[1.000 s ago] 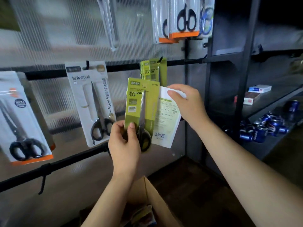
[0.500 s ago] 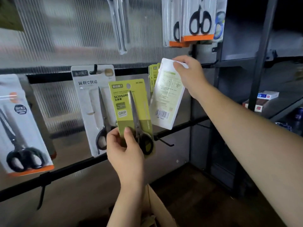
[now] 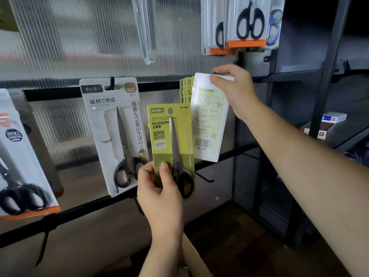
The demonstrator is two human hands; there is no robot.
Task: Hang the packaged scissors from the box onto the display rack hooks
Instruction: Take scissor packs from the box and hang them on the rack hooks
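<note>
My left hand (image 3: 159, 194) grips the bottom of a green scissors pack (image 3: 170, 144), held upright in front of the rack. My right hand (image 3: 233, 90) pinches the top edge of a second pack (image 3: 207, 124), its white back with a barcode facing me. That top edge is up at the black rack bar, just in front of several green packs (image 3: 185, 90) hanging on a hook there. The hook itself is hidden by my fingers. The corner of the cardboard box (image 3: 196, 258) shows at the bottom, behind my left forearm.
A white scissors pack (image 3: 115, 132) hangs on a hook to the left, and an orange-trimmed one (image 3: 18, 168) at far left. More packs (image 3: 243, 25) hang above. An empty hook (image 3: 205, 177) sticks out of the lower bar. Dark shelves with small boxes (image 3: 327, 124) stand right.
My right hand has lifted the white-backed pack from beside the green one up to the rack bar at the hanging green packs. My left hand has kept its pack roughly in place.
</note>
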